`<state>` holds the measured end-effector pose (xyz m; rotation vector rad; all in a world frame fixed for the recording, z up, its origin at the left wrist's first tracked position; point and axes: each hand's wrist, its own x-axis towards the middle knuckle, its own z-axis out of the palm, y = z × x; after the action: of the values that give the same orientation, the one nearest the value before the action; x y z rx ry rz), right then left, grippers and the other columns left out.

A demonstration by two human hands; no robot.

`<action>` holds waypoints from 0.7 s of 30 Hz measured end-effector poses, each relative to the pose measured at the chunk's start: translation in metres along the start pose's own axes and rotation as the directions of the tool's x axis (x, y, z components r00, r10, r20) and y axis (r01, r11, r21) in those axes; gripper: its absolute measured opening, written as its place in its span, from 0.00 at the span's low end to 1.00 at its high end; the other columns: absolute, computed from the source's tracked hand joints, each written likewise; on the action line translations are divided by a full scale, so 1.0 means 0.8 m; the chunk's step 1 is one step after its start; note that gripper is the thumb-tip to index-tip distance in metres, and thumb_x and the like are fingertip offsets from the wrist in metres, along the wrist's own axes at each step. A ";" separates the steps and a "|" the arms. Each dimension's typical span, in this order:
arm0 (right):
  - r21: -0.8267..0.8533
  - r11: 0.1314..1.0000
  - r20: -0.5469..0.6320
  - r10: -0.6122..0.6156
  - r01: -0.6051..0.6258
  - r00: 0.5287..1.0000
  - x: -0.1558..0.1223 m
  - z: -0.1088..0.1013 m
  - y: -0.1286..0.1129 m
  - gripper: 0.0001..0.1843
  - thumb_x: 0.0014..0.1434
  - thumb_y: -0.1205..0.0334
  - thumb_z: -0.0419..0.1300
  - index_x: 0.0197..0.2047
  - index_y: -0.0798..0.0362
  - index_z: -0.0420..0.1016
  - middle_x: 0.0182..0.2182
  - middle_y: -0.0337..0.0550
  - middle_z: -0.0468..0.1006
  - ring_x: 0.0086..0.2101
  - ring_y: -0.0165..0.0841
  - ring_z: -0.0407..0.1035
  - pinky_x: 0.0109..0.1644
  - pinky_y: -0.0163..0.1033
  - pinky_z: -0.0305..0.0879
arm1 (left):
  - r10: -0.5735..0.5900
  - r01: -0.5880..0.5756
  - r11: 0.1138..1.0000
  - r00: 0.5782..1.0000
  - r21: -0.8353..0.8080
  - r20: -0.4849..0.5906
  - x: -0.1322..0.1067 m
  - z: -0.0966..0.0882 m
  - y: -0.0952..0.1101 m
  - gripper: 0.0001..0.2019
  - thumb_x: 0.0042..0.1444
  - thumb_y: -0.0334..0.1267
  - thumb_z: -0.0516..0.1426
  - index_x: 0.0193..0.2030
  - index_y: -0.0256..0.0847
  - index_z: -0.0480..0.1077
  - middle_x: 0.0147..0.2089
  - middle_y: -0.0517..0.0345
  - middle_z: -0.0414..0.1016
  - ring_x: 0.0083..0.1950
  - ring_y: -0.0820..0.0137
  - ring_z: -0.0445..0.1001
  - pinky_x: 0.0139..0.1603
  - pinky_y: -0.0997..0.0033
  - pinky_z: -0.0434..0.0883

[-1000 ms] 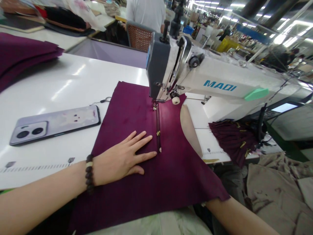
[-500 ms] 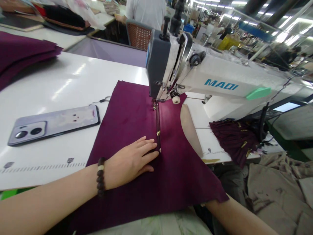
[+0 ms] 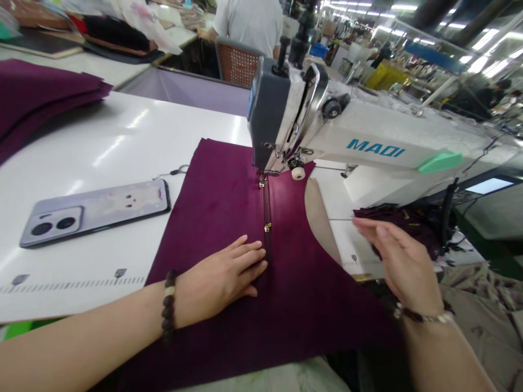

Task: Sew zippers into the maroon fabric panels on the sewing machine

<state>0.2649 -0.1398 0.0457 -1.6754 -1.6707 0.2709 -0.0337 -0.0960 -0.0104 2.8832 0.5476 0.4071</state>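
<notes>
A dark purple fabric panel (image 3: 220,201) lies under the presser foot of a white sewing machine (image 3: 368,128). Along its middle runs a zipper (image 3: 267,204) with a gold slider, its far end beneath the foot. My left hand (image 3: 229,277) rests flat on the panel just left of the zipper's near end, fingers stretched out. Raised over the right edge of the table is my right hand (image 3: 402,258), off the panel, its fingers extended and nothing seen in it. Behind it sits a pile of purple zippers (image 3: 420,226), partly hidden by the hand.
A phone (image 3: 98,212) with a cord lies on the white table (image 3: 122,152) to the left. Stacked purple panels (image 3: 44,103) are at the far left. Beige cloth (image 3: 478,310) hangs at the lower right. Beyond the table a person in white (image 3: 249,24) is by a chair.
My right hand has come up from beneath the panel's near right edge to beside the zipper pile. My left hand stays on the panel. The whole view has shifted slightly.
</notes>
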 end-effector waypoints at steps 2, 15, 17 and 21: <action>-0.029 0.987 0.147 -0.155 0.160 0.977 0.003 0.010 -0.026 0.16 0.63 0.59 0.46 0.50 0.53 0.68 0.49 0.46 0.71 0.49 0.33 0.66 0.54 0.41 0.63 | 0.003 -0.003 1.000 1.000 0.002 -0.005 0.000 0.000 0.000 0.20 0.63 0.43 0.44 0.52 0.34 0.67 0.54 0.47 0.69 0.58 0.60 0.64 0.62 0.55 0.58; -0.149 0.813 0.561 -0.398 0.562 0.725 0.006 0.124 -0.034 0.22 0.62 0.67 0.43 0.59 0.60 0.59 0.59 0.50 0.58 0.60 0.36 0.50 0.62 0.54 0.48 | -0.019 0.019 1.000 1.000 0.012 -0.019 0.004 0.003 0.003 0.19 0.63 0.43 0.45 0.51 0.34 0.68 0.52 0.45 0.70 0.56 0.59 0.67 0.58 0.52 0.62; -0.157 0.801 0.571 -0.404 0.578 0.715 0.008 0.120 -0.033 0.22 0.63 0.66 0.43 0.59 0.60 0.59 0.59 0.50 0.58 0.59 0.36 0.50 0.62 0.54 0.48 | -0.030 0.031 0.999 0.999 0.018 -0.042 0.006 0.006 0.006 0.19 0.63 0.43 0.45 0.50 0.34 0.69 0.52 0.46 0.71 0.55 0.59 0.67 0.58 0.51 0.63; -0.181 0.790 0.589 -0.389 0.585 0.708 0.010 0.118 -0.033 0.22 0.63 0.66 0.42 0.59 0.61 0.58 0.59 0.49 0.58 0.59 0.36 0.50 0.62 0.54 0.49 | -0.050 0.052 0.998 0.997 0.030 -0.055 0.007 0.007 0.010 0.17 0.62 0.43 0.47 0.50 0.35 0.68 0.52 0.46 0.71 0.56 0.59 0.67 0.57 0.52 0.63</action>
<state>0.1869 -0.1028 -0.0020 -1.3702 -2.6655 0.1680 -0.0241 -0.1015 -0.0126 2.8887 0.6410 0.4738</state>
